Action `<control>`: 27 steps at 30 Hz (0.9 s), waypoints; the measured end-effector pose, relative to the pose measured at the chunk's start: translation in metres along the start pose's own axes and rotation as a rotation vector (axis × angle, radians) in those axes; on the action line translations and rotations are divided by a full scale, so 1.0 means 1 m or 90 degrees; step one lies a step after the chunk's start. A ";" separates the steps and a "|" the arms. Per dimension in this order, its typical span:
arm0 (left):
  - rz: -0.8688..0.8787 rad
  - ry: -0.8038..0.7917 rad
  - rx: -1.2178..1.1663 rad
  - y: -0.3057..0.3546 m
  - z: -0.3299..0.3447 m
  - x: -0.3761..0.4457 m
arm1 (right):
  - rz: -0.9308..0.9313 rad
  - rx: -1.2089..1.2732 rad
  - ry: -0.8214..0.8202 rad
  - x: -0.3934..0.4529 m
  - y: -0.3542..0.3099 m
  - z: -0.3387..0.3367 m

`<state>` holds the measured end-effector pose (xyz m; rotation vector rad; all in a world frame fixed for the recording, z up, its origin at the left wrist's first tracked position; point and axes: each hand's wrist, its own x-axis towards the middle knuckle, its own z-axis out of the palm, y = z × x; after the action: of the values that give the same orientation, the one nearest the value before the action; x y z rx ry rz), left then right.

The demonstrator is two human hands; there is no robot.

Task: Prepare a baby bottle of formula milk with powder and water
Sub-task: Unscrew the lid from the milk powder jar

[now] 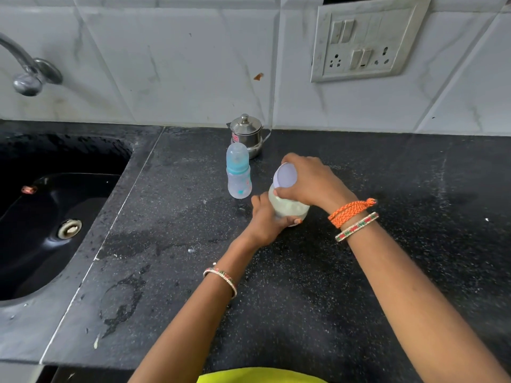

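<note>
A clear jar of pale powder (290, 208) stands on the black counter (304, 286). My left hand (266, 219) grips its lower body from the left. My right hand (309, 181) holds the jar's white lid (285, 175), fingers curled round the rim, and the lid is tilted toward me. A baby bottle (239, 171) with a blue collar and clear cap stands upright just left of the jar, apart from both hands. Behind it sits a small steel pot with a lid and spout (247, 134).
A black sink (49, 217) with a drain lies at the left, under a steel tap (26, 70). A switch and socket plate (365, 40) is on the tiled wall. The counter shows wet patches near the sink edge.
</note>
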<state>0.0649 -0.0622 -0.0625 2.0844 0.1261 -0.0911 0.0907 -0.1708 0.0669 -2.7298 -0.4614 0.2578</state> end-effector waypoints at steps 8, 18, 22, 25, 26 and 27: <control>0.015 -0.036 0.014 0.027 0.011 0.038 | 0.061 0.034 0.047 0.019 0.025 -0.006; 0.070 0.062 -0.082 -0.005 -0.019 0.003 | 0.044 -0.071 0.195 -0.045 -0.002 0.011; 0.048 0.110 -0.098 -0.020 -0.031 -0.013 | 0.036 -0.079 0.138 -0.065 0.002 0.056; 0.039 0.104 -0.080 -0.029 -0.031 -0.021 | 0.065 -0.066 0.131 -0.068 0.012 0.080; 0.041 0.107 -0.075 -0.030 -0.030 -0.023 | 0.071 -0.069 0.132 -0.068 0.015 0.085; 0.046 0.113 -0.075 -0.029 -0.029 -0.024 | 0.080 -0.079 0.125 -0.067 0.017 0.089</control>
<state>0.0377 -0.0235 -0.0704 1.9745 0.1591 0.1424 0.0120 -0.1811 -0.0139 -2.8717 -0.2591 -0.0085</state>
